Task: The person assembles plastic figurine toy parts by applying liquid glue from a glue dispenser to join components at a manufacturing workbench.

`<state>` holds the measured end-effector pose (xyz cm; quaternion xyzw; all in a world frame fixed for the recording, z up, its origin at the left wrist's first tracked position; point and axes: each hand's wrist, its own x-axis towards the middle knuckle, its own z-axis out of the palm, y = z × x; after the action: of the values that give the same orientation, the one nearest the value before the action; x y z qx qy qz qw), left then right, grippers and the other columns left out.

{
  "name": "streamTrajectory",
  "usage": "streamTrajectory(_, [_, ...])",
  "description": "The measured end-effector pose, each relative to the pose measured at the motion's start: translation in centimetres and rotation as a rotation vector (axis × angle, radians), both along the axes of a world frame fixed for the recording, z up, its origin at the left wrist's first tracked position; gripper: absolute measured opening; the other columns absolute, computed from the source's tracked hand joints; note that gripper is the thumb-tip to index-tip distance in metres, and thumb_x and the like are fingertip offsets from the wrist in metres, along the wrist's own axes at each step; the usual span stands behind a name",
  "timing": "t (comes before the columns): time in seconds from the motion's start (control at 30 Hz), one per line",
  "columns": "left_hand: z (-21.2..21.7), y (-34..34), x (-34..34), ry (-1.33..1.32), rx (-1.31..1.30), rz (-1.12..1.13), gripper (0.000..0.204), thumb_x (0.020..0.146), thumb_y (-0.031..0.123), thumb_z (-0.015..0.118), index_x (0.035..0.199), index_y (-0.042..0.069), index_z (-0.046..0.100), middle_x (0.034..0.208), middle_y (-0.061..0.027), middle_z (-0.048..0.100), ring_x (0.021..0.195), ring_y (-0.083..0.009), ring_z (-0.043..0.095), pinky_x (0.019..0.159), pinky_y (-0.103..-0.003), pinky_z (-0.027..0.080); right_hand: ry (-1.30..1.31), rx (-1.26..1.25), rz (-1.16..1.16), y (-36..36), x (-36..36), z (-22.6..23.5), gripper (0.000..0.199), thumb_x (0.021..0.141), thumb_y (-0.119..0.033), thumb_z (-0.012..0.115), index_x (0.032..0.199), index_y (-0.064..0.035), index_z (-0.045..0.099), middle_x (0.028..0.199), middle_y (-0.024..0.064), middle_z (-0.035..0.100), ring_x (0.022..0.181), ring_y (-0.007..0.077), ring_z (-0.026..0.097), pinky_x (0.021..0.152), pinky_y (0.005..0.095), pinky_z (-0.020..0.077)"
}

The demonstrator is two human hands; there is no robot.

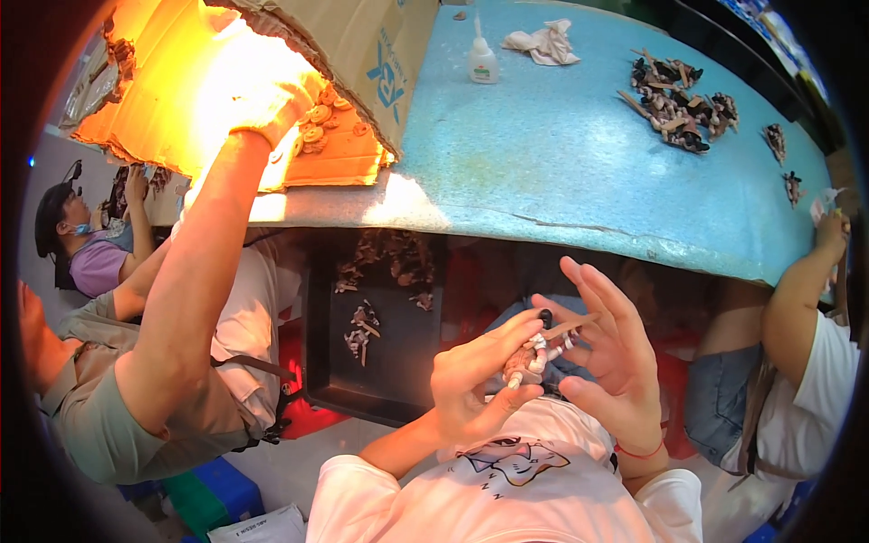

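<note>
In front of my chest, a small painted figurine with dark, white and tan parts is pinched in my left hand. A thin brownish piece sticks out of it toward the right. My right hand is raised close beside the figurine, its fingers stretched and spread. I cannot tell whether its fingertips touch the piece. Below the table's edge to the left is a black tray, with similar figurines lying in it.
A blue tabletop bears a glue bottle, a crumpled white tissue and a pile of figurines. At left, a co-worker's arm reaches into a brightly lit cardboard box holding small round parts. Another person's arm rests at right.
</note>
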<state>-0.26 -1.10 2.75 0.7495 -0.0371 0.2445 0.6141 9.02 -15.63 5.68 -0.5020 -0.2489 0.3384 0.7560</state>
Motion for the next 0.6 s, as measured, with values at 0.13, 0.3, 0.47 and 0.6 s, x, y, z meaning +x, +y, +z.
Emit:
streamTrajectory(0.13, [0.6,-0.1,-0.2,-0.003,0.101,0.078,0.046,0.073,0.010,0.068,0.112,-0.010,0.053,0.111,-0.0303,0.054,0.101,-0.0326,0.059,0.076,-0.031,0.049,0.103,0.089,0.025,0.8,-0.4,0.2,0.078,0.072,0.009,0.060,0.137,-0.0003,0.018,0.142,0.0147,0.019,0.123,0.0270,0.037,0.095,0.0378,0.0399])
streamTrajectory(0.3, [0.6,-0.1,-0.5,0.011,0.176,0.124,0.046,0.068,0.003,0.068,0.111,-0.009,0.054,0.113,-0.0303,0.052,0.095,-0.0326,0.061,0.076,-0.032,0.050,0.088,0.091,0.069,1.3,-0.3,-0.2,0.074,0.071,0.009,0.058,0.135,-0.0002,0.022,0.138,0.0140,0.025,0.114,0.0213,0.042,0.094,0.0355,0.0405])
streamTrajectory(0.47, [1.2,-0.1,-0.8,0.019,0.231,0.143,0.047,0.066,0.002,0.068,0.109,-0.009,0.055,0.112,-0.0299,0.053,0.091,-0.0326,0.062,0.075,-0.032,0.050,0.073,0.097,0.104,1.4,-0.2,-0.6,0.069,0.071,0.009,0.058,0.132,0.0006,0.026,0.132,0.0145,0.031,0.112,0.0193,0.044,0.093,0.0343,0.0415])
streamTrajectory(0.6, [1.2,-0.1,-0.6,-0.026,0.286,0.159,0.047,0.065,0.003,0.070,0.108,-0.009,0.056,0.111,-0.0297,0.053,0.088,-0.0327,0.062,0.073,-0.032,0.050,0.058,0.124,0.083,1.6,-0.4,-0.9,0.065,0.069,0.009,0.056,0.129,0.0018,0.030,0.127,0.0161,0.036,0.109,0.0190,0.047,0.091,0.0338,0.0432])
